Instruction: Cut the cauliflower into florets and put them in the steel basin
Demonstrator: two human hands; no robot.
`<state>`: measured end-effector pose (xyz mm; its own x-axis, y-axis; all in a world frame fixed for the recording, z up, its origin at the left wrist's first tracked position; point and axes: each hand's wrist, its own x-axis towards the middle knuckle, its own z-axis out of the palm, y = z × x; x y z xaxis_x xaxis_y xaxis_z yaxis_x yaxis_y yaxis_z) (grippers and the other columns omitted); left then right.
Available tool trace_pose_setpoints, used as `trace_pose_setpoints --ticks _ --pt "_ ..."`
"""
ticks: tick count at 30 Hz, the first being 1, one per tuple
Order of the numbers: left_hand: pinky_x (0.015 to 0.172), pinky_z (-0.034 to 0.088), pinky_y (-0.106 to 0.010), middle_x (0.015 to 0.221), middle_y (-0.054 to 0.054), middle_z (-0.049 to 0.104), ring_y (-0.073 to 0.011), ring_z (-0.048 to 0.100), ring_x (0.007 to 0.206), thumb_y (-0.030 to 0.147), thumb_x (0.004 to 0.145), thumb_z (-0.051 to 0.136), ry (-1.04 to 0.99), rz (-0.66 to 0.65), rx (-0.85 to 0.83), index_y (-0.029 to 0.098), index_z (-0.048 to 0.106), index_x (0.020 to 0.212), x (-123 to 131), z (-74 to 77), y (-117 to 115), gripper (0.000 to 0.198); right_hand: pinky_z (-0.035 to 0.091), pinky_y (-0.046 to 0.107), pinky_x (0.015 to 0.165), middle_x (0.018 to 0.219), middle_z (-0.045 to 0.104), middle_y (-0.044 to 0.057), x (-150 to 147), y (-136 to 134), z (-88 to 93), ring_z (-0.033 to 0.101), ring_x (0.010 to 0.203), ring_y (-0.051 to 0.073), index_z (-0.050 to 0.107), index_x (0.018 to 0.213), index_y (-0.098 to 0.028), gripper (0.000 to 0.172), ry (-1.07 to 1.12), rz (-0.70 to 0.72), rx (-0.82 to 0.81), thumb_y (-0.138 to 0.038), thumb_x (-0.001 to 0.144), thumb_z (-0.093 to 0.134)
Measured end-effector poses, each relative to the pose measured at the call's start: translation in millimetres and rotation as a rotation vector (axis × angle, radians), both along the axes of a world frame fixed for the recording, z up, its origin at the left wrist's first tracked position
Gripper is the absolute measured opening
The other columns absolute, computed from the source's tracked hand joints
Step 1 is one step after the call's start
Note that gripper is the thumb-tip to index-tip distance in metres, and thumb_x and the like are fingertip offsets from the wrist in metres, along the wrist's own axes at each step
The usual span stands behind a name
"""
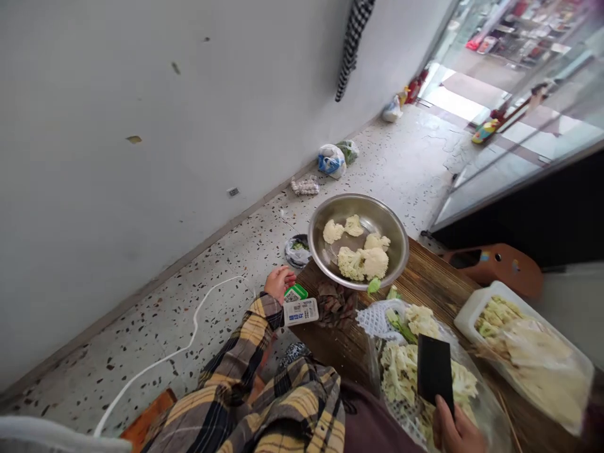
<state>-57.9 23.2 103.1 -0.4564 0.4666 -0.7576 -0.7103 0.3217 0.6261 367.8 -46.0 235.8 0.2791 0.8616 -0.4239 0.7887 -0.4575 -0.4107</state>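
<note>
Near the bottom right, my right hand (455,428) is wrapped round a dark flat-bladed cleaver (435,370). The blade hangs over a bag of cauliflower (400,371) on the wooden table (429,270). My left hand (279,283) is at the table's left corner, beside a green card (296,292) and a white card (301,312) with printed codes. Its fingers stretch out with nothing seen in them. Several cauliflower pieces (375,263) lie in a large steel bowl (401,242) at the table's far end.
A white tub (573,371) with cauliflower and a plastic bag stands at the table's right. A brown crumpled item (336,305) lies by the bowl. On the floor are plastic bags (331,161), a small bin (298,250) and a white cable (194,324). A brown stool (504,267) stands beyond the table.
</note>
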Motion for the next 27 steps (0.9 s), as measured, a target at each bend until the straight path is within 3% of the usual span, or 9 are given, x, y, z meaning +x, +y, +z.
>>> trace_pose_setpoints --ticks 7,12,17,19,21,24,27 --pt "0.059 0.051 -0.024 0.072 -0.001 0.068 -0.0115 0.063 0.060 0.031 0.064 0.073 0.103 -0.329 0.209 0.016 0.061 0.090 60.1 35.5 17.9 0.032 0.040 0.030 0.052 0.044 0.050 0.000 37.7 -8.9 -6.1 0.051 0.046 0.017 0.044 0.055 -0.025 0.045 0.073 -0.179 0.123 -0.059 0.084 0.037" --pt "0.061 0.050 -0.026 0.075 -0.002 0.068 -0.0127 0.062 0.063 0.041 0.062 0.075 0.108 -0.648 0.249 0.016 0.061 0.093 139.6 51.3 26.3 0.043 0.040 0.027 0.054 0.044 0.053 -0.001 96.9 -27.2 -7.5 0.052 0.046 0.015 0.046 0.056 -0.024 0.045 0.022 -0.415 0.208 -0.057 0.085 0.040" --pt "0.064 0.050 -0.031 0.082 -0.005 0.066 -0.0173 0.063 0.069 0.046 0.064 0.071 0.148 -1.037 0.284 0.016 0.060 0.097 226.0 53.8 20.3 0.046 0.040 0.027 0.047 0.044 0.053 -0.002 141.1 -62.5 -24.1 0.051 0.041 0.015 0.047 0.061 -0.024 0.046 0.186 -0.620 0.235 -0.066 0.079 0.044" --pt "0.070 0.051 -0.036 0.086 -0.007 0.065 -0.0208 0.063 0.076 0.044 0.066 0.069 0.312 -1.147 0.341 0.017 0.061 0.096 249.9 51.4 24.4 0.041 0.039 0.027 0.047 0.045 0.054 -0.002 152.9 -72.2 -28.8 0.052 0.042 0.016 0.048 0.062 -0.023 0.047 0.213 -0.645 0.220 -0.068 0.078 0.045" --pt "0.082 0.049 -0.040 0.095 -0.009 0.063 -0.0250 0.062 0.089 0.038 0.066 0.068 0.622 -1.177 0.415 0.019 0.062 0.095 263.4 48.2 33.9 0.036 0.040 0.027 0.049 0.046 0.055 -0.001 166.4 -78.3 -30.5 0.054 0.044 0.016 0.049 0.063 -0.023 0.048 0.195 -0.650 0.201 -0.068 0.077 0.045" --pt "0.102 0.038 -0.048 0.115 -0.013 0.057 -0.0331 0.050 0.116 0.032 0.064 0.068 1.078 -1.205 0.472 0.020 0.060 0.101 268.1 43.7 50.5 0.039 0.041 0.028 0.053 0.048 0.057 0.001 193.2 -83.5 -28.9 0.057 0.047 0.018 0.051 0.064 -0.021 0.046 0.120 -0.643 0.179 -0.065 0.077 0.045" --pt "0.109 0.029 -0.052 0.125 -0.015 0.053 -0.0380 0.042 0.125 0.028 0.062 0.071 1.262 -1.305 0.453 0.020 0.058 0.106 269.7 43.1 54.6 0.047 0.040 0.030 0.056 0.051 0.060 0.004 222.1 -88.5 -27.8 0.059 0.052 0.021 0.055 0.069 -0.020 0.044 0.019 -0.613 0.133 -0.063 0.077 0.045"
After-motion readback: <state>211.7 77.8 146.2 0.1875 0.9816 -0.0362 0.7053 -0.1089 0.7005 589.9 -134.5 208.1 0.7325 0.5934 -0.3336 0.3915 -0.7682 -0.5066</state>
